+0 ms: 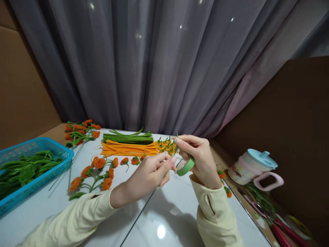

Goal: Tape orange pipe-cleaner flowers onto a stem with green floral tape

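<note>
My left hand (151, 172) is closed in a pinch, with a thin green stem (176, 148) running up from its fingertips. Close beside it, my right hand (200, 156) is closed too, thumb and forefinger meeting near the stem's upper end. A roll of green tape (189, 167) hangs under the right fingers, against that palm. Fingers hide most of the stem and the tape's loose end. Behind the hands lie orange pipe cleaners (128, 148), green pipe cleaners (128, 138) and small orange flower heads (135, 160).
Left stands a blue basket (69, 156) of green leaves (28, 169). Orange flower sprays (99, 163) lie beside it, with more flowers (79, 127) behind. At right are a lidded cup (250, 166) with a pink handle and red-handled pliers (281, 235). A grey curtain (144, 68) hangs behind.
</note>
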Motion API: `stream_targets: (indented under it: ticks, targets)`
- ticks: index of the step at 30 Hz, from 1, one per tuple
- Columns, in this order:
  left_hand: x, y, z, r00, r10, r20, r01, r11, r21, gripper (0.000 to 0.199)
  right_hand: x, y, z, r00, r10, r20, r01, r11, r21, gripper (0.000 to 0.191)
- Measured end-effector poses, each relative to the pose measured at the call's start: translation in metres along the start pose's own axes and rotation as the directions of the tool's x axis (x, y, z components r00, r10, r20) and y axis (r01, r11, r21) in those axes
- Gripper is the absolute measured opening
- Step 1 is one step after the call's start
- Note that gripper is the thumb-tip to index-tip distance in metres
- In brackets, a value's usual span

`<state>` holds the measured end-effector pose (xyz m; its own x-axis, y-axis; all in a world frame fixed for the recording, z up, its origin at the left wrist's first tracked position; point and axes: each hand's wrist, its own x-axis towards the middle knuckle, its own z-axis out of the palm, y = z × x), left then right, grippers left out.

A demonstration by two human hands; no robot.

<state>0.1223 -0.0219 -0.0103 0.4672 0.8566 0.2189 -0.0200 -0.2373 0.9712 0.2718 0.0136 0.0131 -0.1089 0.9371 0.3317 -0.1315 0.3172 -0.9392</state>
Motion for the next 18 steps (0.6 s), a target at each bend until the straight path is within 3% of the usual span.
stream_targets:
  ticks: [5, 11, 18]
  targets:
    - [-0.002, -0.002, 0.005, 0.994, 0.030, -0.103, -0.033, 0.999, -0.024, 0.035, 0.003, 0.009, 0.002, 0.996, 0.051, 0.070, -0.058, 0.993, 0.105, 0.020]
    - [-0.003, -0.004, 0.001, 0.995, 0.092, -0.046, -0.095, 0.993, -0.069, 0.036, 0.007, 0.016, 0.000, 0.987, -0.011, 0.158, -0.014, 0.988, 0.157, 0.023]
    - [-0.004, -0.009, -0.004, 0.989, 0.103, 0.109, -0.086, 0.984, -0.154, 0.037, 0.006, 0.008, -0.019, 0.965, -0.161, 0.208, 0.170, 0.985, -0.023, 0.016]
